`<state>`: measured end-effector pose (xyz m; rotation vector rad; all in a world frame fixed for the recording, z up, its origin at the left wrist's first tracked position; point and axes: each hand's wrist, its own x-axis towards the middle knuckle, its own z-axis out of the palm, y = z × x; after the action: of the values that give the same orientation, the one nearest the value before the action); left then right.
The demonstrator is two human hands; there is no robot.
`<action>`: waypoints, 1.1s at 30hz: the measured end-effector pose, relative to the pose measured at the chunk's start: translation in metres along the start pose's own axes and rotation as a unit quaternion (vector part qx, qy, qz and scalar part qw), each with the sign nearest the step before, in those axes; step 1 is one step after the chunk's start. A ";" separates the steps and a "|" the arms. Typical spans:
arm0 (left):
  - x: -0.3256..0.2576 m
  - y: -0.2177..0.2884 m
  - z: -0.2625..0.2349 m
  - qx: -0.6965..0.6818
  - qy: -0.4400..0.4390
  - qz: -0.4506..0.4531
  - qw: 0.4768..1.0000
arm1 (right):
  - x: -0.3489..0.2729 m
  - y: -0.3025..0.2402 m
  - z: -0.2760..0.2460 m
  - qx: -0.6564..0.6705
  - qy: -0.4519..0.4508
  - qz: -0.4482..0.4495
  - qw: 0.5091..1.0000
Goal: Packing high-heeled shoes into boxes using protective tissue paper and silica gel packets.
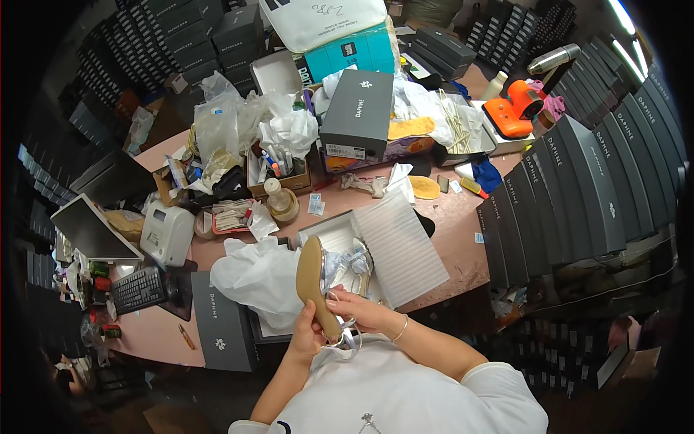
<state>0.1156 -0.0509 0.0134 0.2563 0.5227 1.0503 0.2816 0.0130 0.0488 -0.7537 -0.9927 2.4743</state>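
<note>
A sandal (311,272) with a tan sole and silvery straps is held up close to my body, its sole turned to the left. My left hand (309,331) grips it near the heel end, thumb on the sole. On the strap side, my right hand (358,311) has its fingers closed around the sandal's edge. Just beyond lies an open shoe box (336,233) with another silvery sandal (361,262) in it. White tissue paper (256,278) spills over the box's left side, and a ribbed white foam sheet (405,249) lies across its right side.
A dark grey box lid (220,322) lies left of the tissue. Farther left are a keyboard (138,290), a monitor (94,228) and a white label printer (166,233). Stacked shoe boxes (564,192) wall the right side. A jar (282,202) and a closed grey box (358,116) stand at the back.
</note>
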 end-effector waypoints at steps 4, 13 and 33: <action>-0.003 0.012 -0.022 0.078 0.070 0.017 0.994 | -0.004 -0.014 0.014 -0.463 0.138 -0.071 0.873; -0.002 0.003 0.021 0.070 0.143 -0.073 0.985 | -0.062 -0.105 -0.099 -0.322 0.376 -0.188 0.848; 0.036 -0.069 0.101 0.063 0.341 0.067 0.935 | 0.088 -0.074 -0.321 -0.558 0.249 -0.208 0.764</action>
<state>0.2352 -0.0485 0.0588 0.0289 1.2162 1.2357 0.4143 0.2753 -0.1237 -1.2259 -2.0784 0.9990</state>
